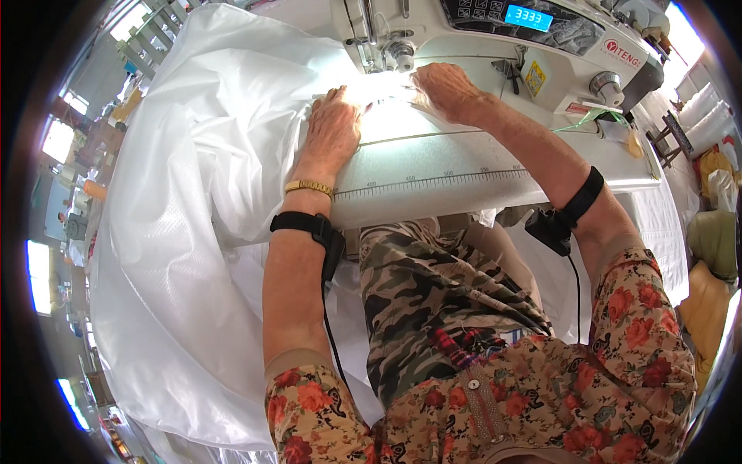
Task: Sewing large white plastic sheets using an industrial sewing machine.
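White fabric (182,209) at the sewing machine (572,66)
Left hand (334,133) lies flat; right hand (450,91) curls, its hold I can't make out.

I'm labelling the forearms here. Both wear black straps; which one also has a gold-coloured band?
The left forearm, beside the white fabric: it also wears a gold-coloured band. The right forearm shows only its black strap.
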Tool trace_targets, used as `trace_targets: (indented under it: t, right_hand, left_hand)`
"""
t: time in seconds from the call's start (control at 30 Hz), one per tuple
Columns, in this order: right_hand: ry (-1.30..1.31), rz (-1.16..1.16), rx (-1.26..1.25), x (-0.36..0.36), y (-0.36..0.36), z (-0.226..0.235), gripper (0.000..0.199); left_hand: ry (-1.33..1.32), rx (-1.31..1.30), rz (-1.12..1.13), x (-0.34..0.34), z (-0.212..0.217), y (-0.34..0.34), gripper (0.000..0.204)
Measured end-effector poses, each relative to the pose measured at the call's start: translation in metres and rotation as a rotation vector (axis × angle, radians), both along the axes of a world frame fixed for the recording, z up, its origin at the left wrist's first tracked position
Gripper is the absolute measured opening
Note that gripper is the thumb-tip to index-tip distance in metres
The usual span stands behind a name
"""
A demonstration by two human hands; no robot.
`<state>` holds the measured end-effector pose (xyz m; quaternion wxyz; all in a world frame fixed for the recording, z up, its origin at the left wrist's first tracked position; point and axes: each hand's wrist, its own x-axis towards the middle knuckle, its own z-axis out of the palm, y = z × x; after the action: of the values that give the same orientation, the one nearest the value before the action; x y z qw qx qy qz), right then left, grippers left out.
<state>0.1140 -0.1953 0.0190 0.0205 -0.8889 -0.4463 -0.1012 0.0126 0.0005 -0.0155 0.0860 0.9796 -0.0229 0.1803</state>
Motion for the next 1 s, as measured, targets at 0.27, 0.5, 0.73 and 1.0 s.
trace_targets:
  t: [0.27,0.5,0.73,1.0]
  right_hand:
    - [-0.209,0.099,0.003,-0.007,-0.002,-0.003,0.014]
    - [-0.306,0.08,-0.087,-0.009,0.003,-0.008,0.012]
    - [-0.287,0.092,-0.104,-0.01,0.001,-0.01,0.013]
    - [-0.369,0.115,-0.075,-0.014,-0.001,-0.01,0.016]
  left_hand:
    - [0.001,0.037,0.014,-0.002,0.001,-0.001,0.03]
    - [-0.017,0.015,0.001,0.001,-0.001,0.0,0.029]
    - [-0.017,0.018,-0.002,0.0,-0.001,-0.001,0.029]
    - [-0.03,0.021,0.004,0.002,-0.002,0.0,0.029]
